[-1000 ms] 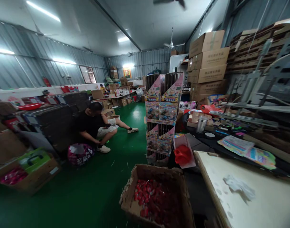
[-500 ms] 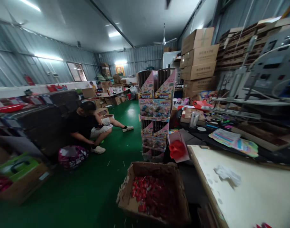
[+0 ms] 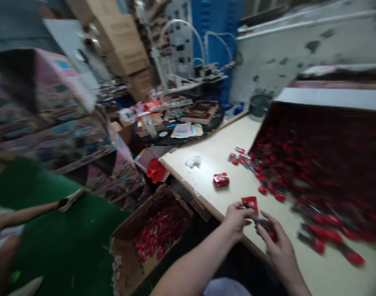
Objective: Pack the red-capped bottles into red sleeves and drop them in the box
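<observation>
Well, both bare forearms reach in over the near edge of the pale table top, so the work is plainly being kept close to the body. The left hand is mostly closed, with finger and thumb pinching a small red packet upright, as if to hold it up where it can be seen. The right hand sits just beside it, half curled with the palm turned inward, its fingertips against a dark strip tinged with red. Blur hides whether they truly grip it. Both wrists are bent and the elbows drop out of view, which brings the hands together over the table.

A heap of red-and-dark pieces spills across the table from a wide, dark-lined box on the right, lying within easy reach. A single red block sits apart, nearer the middle. Below the table edge, a battered cardboard box holds more red packets, handy to the left arm. Someone else's outstretched leg crosses the green floor at far left.
</observation>
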Motion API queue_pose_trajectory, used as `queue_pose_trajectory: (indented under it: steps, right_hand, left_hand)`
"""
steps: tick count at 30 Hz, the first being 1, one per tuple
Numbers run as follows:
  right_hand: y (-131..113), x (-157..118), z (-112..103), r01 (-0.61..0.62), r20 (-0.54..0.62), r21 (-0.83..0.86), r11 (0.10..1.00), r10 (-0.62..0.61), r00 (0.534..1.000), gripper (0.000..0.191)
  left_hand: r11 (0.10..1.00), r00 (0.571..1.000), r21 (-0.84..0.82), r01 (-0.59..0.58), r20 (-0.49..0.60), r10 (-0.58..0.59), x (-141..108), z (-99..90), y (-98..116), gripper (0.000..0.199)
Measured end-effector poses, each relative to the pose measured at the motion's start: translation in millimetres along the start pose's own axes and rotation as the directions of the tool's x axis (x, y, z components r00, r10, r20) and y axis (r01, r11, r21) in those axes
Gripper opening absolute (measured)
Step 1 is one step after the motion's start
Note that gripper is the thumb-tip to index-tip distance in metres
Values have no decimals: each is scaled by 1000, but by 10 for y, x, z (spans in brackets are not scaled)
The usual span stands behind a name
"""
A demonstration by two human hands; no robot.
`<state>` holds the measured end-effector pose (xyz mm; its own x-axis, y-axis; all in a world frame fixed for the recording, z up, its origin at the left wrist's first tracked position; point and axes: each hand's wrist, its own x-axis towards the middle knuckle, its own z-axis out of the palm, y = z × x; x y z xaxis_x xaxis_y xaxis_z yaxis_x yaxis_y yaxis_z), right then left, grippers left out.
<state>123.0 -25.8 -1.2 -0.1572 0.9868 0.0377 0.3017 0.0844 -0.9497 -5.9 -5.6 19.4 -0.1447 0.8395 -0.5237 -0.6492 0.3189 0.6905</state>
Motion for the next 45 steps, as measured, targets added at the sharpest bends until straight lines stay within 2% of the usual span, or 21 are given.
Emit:
queue_pose_trajectory:
  steps: [4, 8, 15, 20, 24, 27, 31, 34, 39, 45]
  right_hand:
    - [-89, 67, 7, 18, 23, -29, 999, -17, 1000, 39]
    - [-147, 29, -25, 49, 16, -13, 999, -48, 999, 35]
    - [-48, -88, -173, -94, -104, 64, 993, 101, 989, 42]
    - [17, -177, -173, -104, -71, 122, 987, 114, 991, 32]
    - [27, -192, -171, -123, -83, 279, 952, 152, 985, 38]
    - [43, -171, -234, -123, -82, 239, 963, 146, 986, 41]
    - [44, -158, -302, -134, -52, 181, 974, 145, 988, 30]
    - [7, -156, -289, -146, -108, 304, 942, 186, 977, 30]
    - [-69, -124, -249, -154, -181, 541, 827, 293, 939, 45]
    - [-80, -97, -262, -149, -161, 501, 852, 261, 952, 34]
  left_hand:
    - [996, 997, -79, 32, 70, -27, -47, 28, 98, 35]
    - [996, 993, -35, 82, 84, -79, -1, 32, 86, 36]
    - [996, 996, 11, 89, -25, -88, 127, 21, 25, 36]
    - [999, 995, -24, 48, -81, -50, 137, 77, -37, 35]
    - [999, 995, -18, 40, -93, -41, 127, 122, -63, 36]
    - [999, 993, -10, 49, -107, -50, 124, 130, -64, 37]
    - [997, 989, -4, 78, -126, -78, 115, 135, -83, 37]
    - [994, 986, -18, 112, -124, -113, 110, 153, -121, 37]
    - [990, 982, -44, 136, -130, -140, 111, 206, -163, 35]
    - [991, 982, -46, 125, -138, -131, 114, 223, -171, 37]
